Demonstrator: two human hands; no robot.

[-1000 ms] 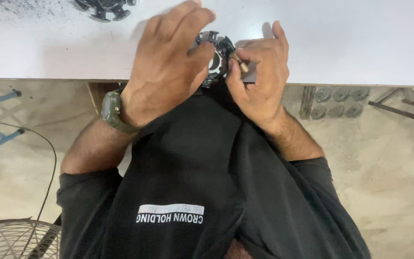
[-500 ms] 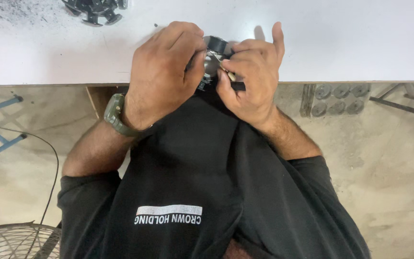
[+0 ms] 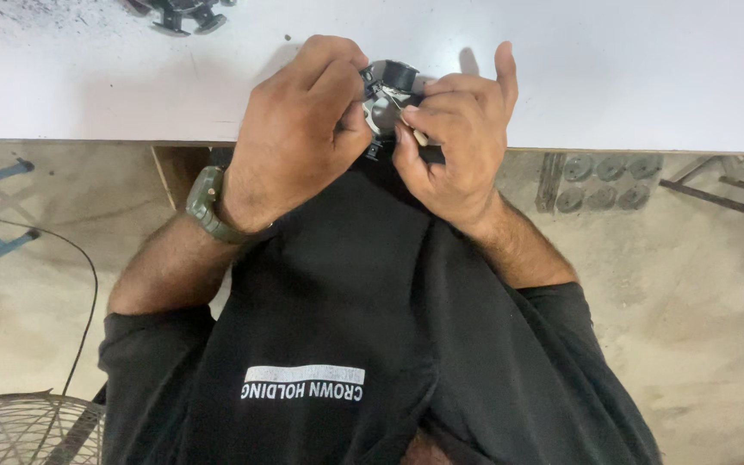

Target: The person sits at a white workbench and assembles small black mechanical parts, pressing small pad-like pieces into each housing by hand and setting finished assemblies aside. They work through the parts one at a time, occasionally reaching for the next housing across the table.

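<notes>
Low at the left, a wire fan guard (image 3: 6, 430) lies on the floor; beside it, a white rectangular label (image 3: 303, 375) crosses the black shirt (image 3: 346, 284). Above, the left hand (image 3: 294, 138) (watch (image 3: 206, 202) on its wrist) curls closed round a small black-and-silver round part (image 3: 387, 90) at the white table (image 3: 647, 69) edge. The right hand (image 3: 454, 146) pinches a thin tool (image 3: 417, 133) against it.
</notes>
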